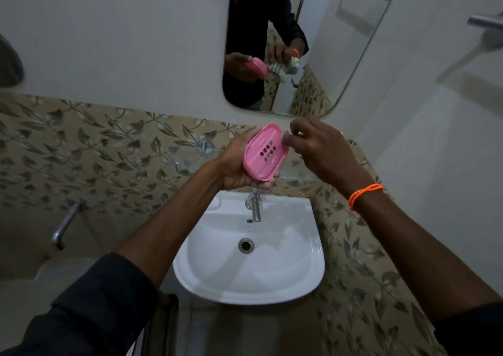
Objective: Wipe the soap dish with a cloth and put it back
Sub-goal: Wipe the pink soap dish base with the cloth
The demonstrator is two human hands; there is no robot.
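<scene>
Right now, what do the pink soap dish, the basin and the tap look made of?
Soap dish: likely moulded plastic, uniform pink, soft sheen, punched drain holes. Basin: glazed ceramic by its look, glossy white with highlights. Tap: polished metal, probably chromed, mirror-like grey reflections.

The cloth (287, 135) — mostly hidden behind the right hand (318, 149) — barely shows.

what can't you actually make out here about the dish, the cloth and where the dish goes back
- Cloth: head view, mostly hidden behind the right hand; only a pale scrap shows, plus a small mirror reflection.
- Soap dish: its far face is turned away, and the left hand covers its lower edge.
- Clear shelf behind the hands: blurred, partly covered; whether the dish belongs there is unclear.
</scene>
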